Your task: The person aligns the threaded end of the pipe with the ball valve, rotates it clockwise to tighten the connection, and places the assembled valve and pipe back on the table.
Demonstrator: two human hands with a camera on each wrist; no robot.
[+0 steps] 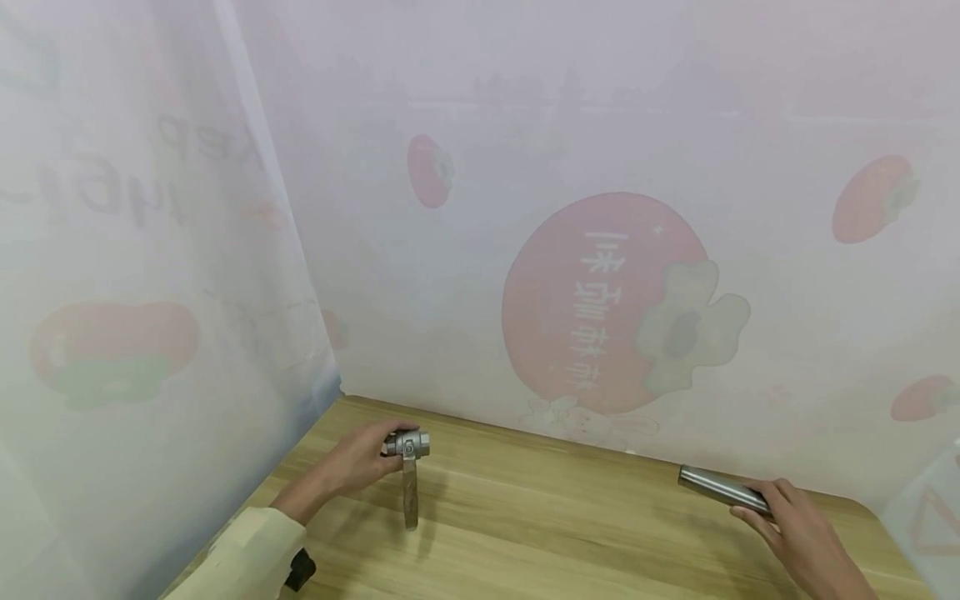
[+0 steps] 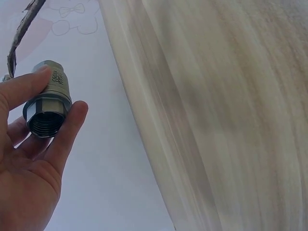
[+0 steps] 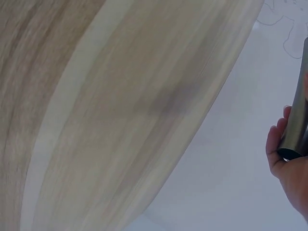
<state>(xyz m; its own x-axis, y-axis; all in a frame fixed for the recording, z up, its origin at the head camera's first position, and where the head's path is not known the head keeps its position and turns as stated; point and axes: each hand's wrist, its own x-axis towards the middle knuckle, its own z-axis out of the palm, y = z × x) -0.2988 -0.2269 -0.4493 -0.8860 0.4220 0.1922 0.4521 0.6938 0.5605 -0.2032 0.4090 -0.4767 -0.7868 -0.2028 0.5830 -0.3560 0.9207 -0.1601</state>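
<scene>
My left hand (image 1: 366,457) grips a metal ball valve (image 1: 408,444) by its body, above the left part of the table. The valve's long lever handle (image 1: 410,496) points down toward the front in the head view. From the left wrist view, the threaded opening of the valve (image 2: 47,115) faces the camera, with thumb and fingers around the body. On the right, my right hand (image 1: 798,529) holds a shiny steel tube (image 1: 723,486) near one end, its other end pointing left. The right wrist view shows only part of that tube (image 3: 294,125), with fingers wrapped behind it.
The wooden table (image 1: 540,517) ends at a pale curtain (image 1: 465,333) printed with red fruit, which stands along its back edge. Another curtain side (image 1: 150,467) closes off the left. A small black object (image 1: 301,570) shows beside the left sleeve.
</scene>
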